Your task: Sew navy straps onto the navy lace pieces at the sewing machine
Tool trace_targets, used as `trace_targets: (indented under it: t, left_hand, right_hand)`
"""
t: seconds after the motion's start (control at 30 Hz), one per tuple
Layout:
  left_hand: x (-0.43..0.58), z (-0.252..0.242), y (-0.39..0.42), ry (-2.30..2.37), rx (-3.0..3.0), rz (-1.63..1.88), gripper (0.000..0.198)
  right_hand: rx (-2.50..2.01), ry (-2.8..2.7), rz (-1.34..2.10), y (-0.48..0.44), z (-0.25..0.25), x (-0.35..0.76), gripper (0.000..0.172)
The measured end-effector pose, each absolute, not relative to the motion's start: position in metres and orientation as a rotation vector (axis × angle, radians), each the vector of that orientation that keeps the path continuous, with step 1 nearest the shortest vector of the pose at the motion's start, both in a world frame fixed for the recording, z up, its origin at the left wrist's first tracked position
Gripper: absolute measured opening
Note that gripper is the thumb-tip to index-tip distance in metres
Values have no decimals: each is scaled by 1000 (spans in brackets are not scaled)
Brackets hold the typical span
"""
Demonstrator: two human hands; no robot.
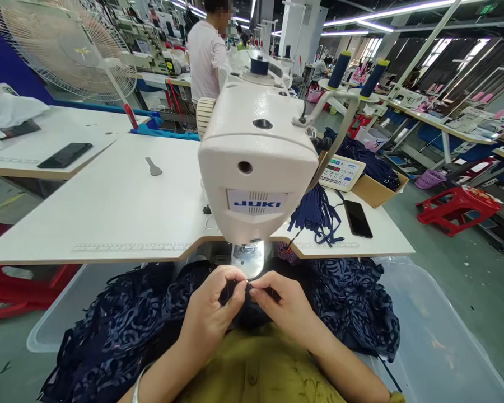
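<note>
In the head view, my left hand [216,302] and my right hand [283,299] meet just below the needle area of a white JUKI sewing machine [256,151]. Thumb and forefinger of each are pinched together on a thin dark strip [257,276], mostly covered by the fingertips. Lit by the machine's lamp, the metal plate [250,258] lies right behind the fingers. Navy patterned fabric [121,319] is heaped below the table edge on the left, and more navy fabric [353,302] bunches on the right.
Navy straps [317,215] and a black phone [358,219] lie on the white table [151,207] to the right. A small grey metal piece [153,166] rests on the left. A translucent plastic bin [437,330] is beneath the fabric. A person [205,61] stands behind the machine.
</note>
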State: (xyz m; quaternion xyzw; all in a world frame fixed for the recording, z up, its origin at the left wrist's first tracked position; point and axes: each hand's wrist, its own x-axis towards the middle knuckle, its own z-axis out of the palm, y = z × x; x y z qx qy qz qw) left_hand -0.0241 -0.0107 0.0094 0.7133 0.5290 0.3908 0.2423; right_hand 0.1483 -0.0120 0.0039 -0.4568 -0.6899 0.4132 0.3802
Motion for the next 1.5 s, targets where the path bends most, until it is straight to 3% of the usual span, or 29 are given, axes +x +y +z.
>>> trace_targets:
  t: [0.1,0.3,0.43,0.6,0.73,0.83,0.97,1.07,1.3,1.5]
  left_hand:
    - [-24,4,-13,1386,2101,1165,10]
    - [-30,5,-10,1347,2044,912,10]
    - [-32,4,-10,1374,2088,945,8]
    - [-36,-4,-13,1226,2301,1020,18]
    - [-40,-10,-12,1052,2443,981,32]
    - [-36,-11,-12,1066,2448,969,30]
    - [-26,-6,-13,1229,2299,900,10]
    - [-24,2,-13,1219,2210,767,12]
    - [-28,15,-16,960,2264,946,15]
    - [-27,20,-11,1057,1940,903,13]
  right_hand:
    - [-1150,-1721,1031,-15,-2,143,7]
    - [-1228,-1676,941,-13,-5,143,7]
    - [-1178,-1739,955,-13,-3,146,13]
    - [-1130,-1632,1311,-11,1,150,22]
    - [-1104,-1529,1576,-10,3,152,16]
    - [-1220,-1713,1366,-10,7,152,13]
    - [-1461,-2012,723,-7,6,147,15]
    - [-1531,-2081,433,-6,6,146,17]
    - [-1195,-1930,1264,-6,32,163,23]
    - [-1125,-1983,1106,0,38,172,24]
